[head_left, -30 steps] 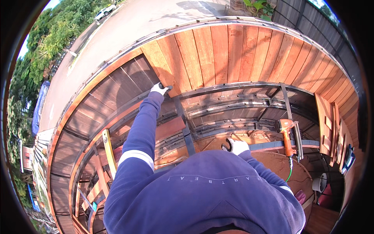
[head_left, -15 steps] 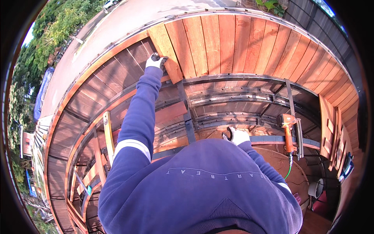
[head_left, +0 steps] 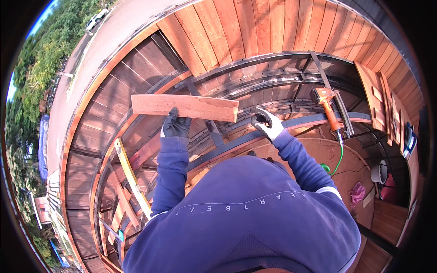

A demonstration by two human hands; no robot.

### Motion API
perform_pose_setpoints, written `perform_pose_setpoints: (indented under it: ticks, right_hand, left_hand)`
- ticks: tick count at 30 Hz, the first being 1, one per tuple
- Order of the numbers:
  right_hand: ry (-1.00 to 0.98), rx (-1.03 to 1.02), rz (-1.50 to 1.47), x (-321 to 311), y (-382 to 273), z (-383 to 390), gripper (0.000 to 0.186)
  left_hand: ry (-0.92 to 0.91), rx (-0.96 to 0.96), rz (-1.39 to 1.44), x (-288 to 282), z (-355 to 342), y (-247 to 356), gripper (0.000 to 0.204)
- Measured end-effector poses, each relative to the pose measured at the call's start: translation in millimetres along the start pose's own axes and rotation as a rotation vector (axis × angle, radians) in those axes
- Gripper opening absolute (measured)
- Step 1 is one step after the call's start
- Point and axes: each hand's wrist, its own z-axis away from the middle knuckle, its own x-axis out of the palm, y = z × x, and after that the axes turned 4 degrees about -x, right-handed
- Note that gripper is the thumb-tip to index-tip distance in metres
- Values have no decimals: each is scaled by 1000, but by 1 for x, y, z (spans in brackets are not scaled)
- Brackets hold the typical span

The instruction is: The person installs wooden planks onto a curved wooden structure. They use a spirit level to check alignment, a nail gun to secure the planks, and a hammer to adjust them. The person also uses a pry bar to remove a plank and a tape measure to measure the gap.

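My left hand [head_left: 176, 124], in a white and black glove, is closed on the lower edge of a short reddish wooden board [head_left: 184, 107]. The board lies nearly level across the view, held up over the curved frame. Beyond its right end is my right hand [head_left: 267, 123], gloved the same way. Its fingers are curved but apart, with nothing visible in them. Farther off, a row of fitted wooden slats [head_left: 236, 32] ends at a gap, through which darker planks [head_left: 136, 68] show.
An orange nail gun [head_left: 328, 109] with a green hose [head_left: 339, 159] hangs on the metal frame at right. Loose wooden pieces [head_left: 378, 102] lean farther right. A yellow spirit level [head_left: 129, 168] stands at left. Dark metal rails [head_left: 273, 57] curve across the middle.
My left hand has drawn the end board off the slat row, back toward me, and turned it crosswise. My right hand has risen toward the board's right end. The view has shifted.
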Motion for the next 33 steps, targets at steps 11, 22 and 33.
perform_pose_setpoints:
  ticks: [11,22,33]
  right_hand:
    - [275,423,-625,82,-53,123,35]
    - [264,560,-551,129,-59,208,34]
    - [162,586,-543,132,-63,221,34]
  left_hand:
    - [-233,-919,-109,-99,131,-50,29]
    - [-831,494,-1592,-44,196,-40,58]
    - [-943,56,-1780,-60,206,-51,85]
